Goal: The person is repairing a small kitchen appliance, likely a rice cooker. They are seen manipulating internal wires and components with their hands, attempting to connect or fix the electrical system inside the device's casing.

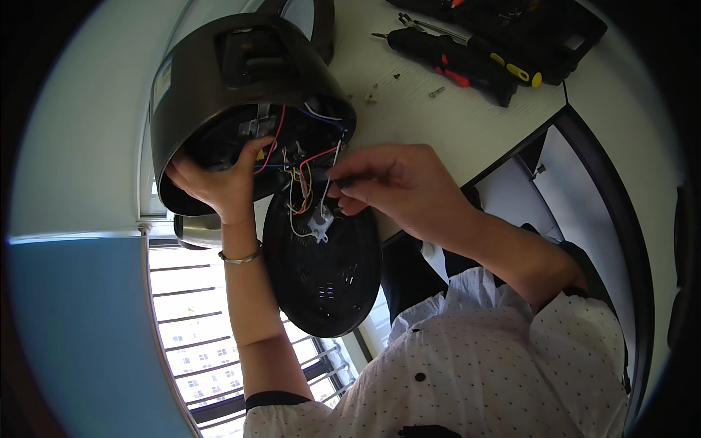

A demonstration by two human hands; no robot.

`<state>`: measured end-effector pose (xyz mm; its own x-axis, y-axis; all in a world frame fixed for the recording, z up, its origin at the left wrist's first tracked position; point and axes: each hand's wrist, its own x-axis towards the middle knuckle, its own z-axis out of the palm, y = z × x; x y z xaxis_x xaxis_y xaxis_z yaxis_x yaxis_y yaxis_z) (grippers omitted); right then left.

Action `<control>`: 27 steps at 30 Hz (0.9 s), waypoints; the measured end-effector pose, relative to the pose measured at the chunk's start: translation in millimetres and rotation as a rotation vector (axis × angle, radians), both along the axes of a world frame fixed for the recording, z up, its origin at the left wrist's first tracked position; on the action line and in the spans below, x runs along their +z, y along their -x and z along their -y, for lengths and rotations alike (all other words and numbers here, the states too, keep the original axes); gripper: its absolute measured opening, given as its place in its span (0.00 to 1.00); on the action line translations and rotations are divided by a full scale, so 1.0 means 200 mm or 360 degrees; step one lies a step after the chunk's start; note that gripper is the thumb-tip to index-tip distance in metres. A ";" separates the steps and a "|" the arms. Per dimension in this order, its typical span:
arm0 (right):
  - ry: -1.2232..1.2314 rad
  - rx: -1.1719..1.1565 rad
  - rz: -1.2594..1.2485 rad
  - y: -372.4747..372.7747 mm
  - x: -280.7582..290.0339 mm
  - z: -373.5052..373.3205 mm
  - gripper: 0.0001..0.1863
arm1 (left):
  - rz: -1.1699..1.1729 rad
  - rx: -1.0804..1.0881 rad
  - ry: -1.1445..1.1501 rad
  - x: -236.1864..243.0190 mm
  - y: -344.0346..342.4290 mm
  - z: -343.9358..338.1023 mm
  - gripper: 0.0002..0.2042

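Observation:
A dark, rounded appliance housing (219,80) lies tipped over with its open underside toward me, showing red, blue, white and yellow wires. Its black vented oval cover (321,292) hangs below, and wires run between the two. A small whitish metal part (320,223) sits at the cover's upper end, joined to a white wire. My left hand (223,182) reaches into the opening and grips the housing, its thumb up and its fingertips partly hidden inside. Beside the wires, my right hand (401,182) pinches a small black piece (346,182) whose kind I cannot make out.
A black and red electric screwdriver (445,62) and a yellow-tipped screwdriver (518,71) lie by a black tool case (569,29) at the far right. Loose screws (437,93) lie on the pale tabletop (467,120). A barred window (190,314) is at lower left.

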<state>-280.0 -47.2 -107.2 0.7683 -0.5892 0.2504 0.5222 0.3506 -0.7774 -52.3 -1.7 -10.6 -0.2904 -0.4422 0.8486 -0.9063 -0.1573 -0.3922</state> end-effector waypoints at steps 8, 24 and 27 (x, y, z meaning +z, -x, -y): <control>0.0179 -0.0466 0.0038 0.00 -0.05 0.01 0.07 | -0.0067 -0.0002 -0.0038 0.00 0.01 0.00 0.49; -0.0168 -0.0034 -0.0104 0.02 0.03 -0.03 0.09 | -0.0060 -0.0091 0.0037 -0.01 -0.02 0.03 0.47; -0.0171 -0.0073 -0.0032 -0.03 0.04 -0.03 0.08 | -0.0084 -0.0075 0.0038 -0.01 -0.03 0.03 0.47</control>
<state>-274.0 -41.8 -98.2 0.7440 -0.6465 0.1690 0.5245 0.4083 -0.7471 -45.6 -6.8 -12.0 -0.2650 -0.4084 0.8735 -0.9323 -0.1228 -0.3402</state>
